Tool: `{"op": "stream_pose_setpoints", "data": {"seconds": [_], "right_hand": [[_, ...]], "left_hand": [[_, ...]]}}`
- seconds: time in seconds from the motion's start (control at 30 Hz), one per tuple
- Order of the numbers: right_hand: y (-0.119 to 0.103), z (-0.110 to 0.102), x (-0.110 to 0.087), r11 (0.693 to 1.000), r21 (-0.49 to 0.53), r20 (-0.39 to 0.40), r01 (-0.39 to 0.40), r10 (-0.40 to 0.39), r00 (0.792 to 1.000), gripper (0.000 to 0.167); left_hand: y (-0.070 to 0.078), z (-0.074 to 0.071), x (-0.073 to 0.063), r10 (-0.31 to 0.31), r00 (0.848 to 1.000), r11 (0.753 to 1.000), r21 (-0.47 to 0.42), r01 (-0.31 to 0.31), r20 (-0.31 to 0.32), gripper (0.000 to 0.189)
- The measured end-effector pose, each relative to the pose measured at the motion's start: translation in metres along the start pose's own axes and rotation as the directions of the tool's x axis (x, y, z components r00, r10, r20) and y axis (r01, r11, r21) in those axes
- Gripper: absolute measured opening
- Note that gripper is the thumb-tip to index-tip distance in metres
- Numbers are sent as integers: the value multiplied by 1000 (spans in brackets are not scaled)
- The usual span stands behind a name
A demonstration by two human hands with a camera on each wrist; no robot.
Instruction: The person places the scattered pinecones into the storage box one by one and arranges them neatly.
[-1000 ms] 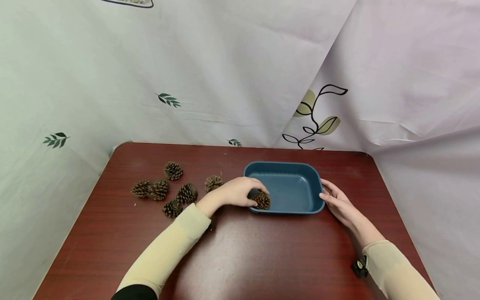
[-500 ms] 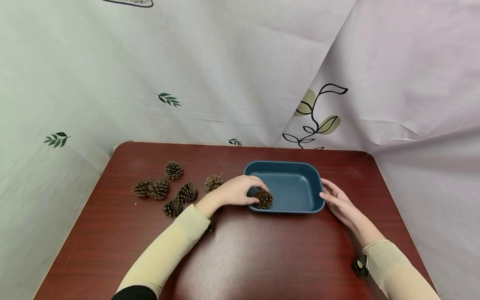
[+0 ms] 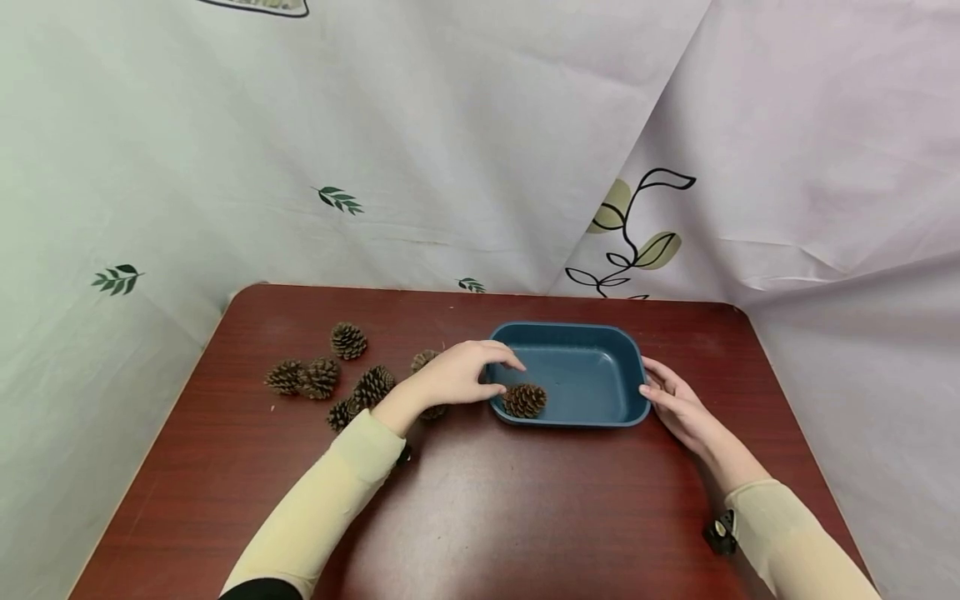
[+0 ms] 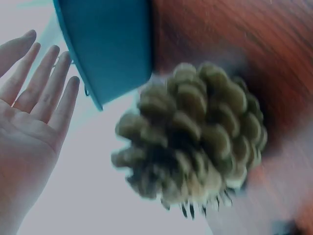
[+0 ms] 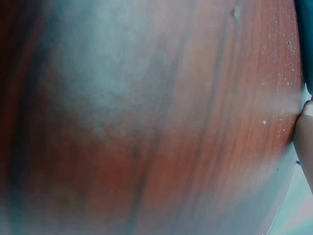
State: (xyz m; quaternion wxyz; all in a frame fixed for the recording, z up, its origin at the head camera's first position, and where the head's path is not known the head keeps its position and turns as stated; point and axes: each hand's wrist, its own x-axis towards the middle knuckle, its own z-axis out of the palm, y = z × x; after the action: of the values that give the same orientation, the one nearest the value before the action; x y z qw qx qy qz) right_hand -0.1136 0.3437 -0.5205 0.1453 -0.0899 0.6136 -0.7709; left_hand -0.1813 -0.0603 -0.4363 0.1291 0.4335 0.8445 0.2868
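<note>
In the head view, a blue box [image 3: 581, 385] sits on the red-brown table [image 3: 480, 517], and one pinecone [image 3: 525, 401] lies inside it, in the near left corner. The left hand [image 3: 453, 372] hangs at the box's left end, thumb and fingers wide apart, with nothing in its grasp; the thumb tip is just beside the pinecone, and I cannot tell whether the two touch. The right hand [image 3: 678, 408] holds the box's right end, thumb on the rim and fingers along the outer wall. More pinecones lie to the left of the box: a touching pair [image 3: 318, 378] farthest from it, a lone one [image 3: 348, 341] set further back, and two nearer the box [image 3: 373, 387], one of them partly hidden by the left arm. Bits of cone show nearest the box, behind and in front of the left wrist. A pale cloth [image 3: 450, 150] with printed leaves hangs beyond the box.

In the left wrist view, the left hand shows its palm, fingers straight, beside the box's rim. A large, blurred pinecone [image 4: 195, 127] is close to the camera, outside the box.

In the right wrist view, the table takes up most of the space; only a sliver of the box and part of the right hand below it show at the edge, too little to tell its grip
</note>
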Motion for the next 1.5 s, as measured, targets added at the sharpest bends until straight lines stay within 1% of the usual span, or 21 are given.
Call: {"op": "stream_pose_setpoints", "data": {"seconds": [0.17, 0.4, 0.53, 0.6, 0.7, 0.9, 1.07, 1.2, 1.4, 1.5], "right_hand": [[0, -1, 0, 1000, -2, -6, -3, 3, 1000, 47], [-2, -1, -1, 1000, -17, -19, -17, 17, 1000, 46], [-3, 0, 0, 999, -23, -20, -22, 21, 1000, 45], [-4, 0, 0, 1000, -22, -15, -20, 20, 1000, 45], [-3, 0, 1, 1000, -18, -8, -21, 20, 1000, 45], [-3, 1, 2, 1000, -9, -5, -21, 21, 1000, 46], [-4, 2, 2, 1000, -9, -3, -13, 13, 1000, 45], [-4, 2, 1, 1000, -3, 1, -7, 7, 1000, 45], [-2, 0, 1, 1000, -6, 0, -13, 13, 1000, 46], [-1, 0, 0, 1000, -10, -2, -18, 18, 1000, 46]], "left_hand": [[-5, -8, -10, -18, 999, 1000, -2, 18, -49, 37], [-20, -20, -27, -60, 993, 998, -24, 58, -104, 36], [-28, -29, -41, -93, 987, 995, -35, 90, -130, 35], [-32, -33, -50, -115, 982, 993, -32, 111, -148, 36], [-37, -39, -63, -130, 975, 991, -30, 127, -181, 37], [-44, -48, -89, -155, 957, 987, -8, 158, -247, 37], [-51, -53, -110, -209, 938, 977, -20, 212, -275, 39], [-58, -55, -127, -236, 922, 971, -36, 237, -306, 41], [-68, -57, -150, -256, 890, 964, -32, 263, -377, 40], [-71, -60, -162, -280, 871, 956, -39, 289, -404, 40]]}}
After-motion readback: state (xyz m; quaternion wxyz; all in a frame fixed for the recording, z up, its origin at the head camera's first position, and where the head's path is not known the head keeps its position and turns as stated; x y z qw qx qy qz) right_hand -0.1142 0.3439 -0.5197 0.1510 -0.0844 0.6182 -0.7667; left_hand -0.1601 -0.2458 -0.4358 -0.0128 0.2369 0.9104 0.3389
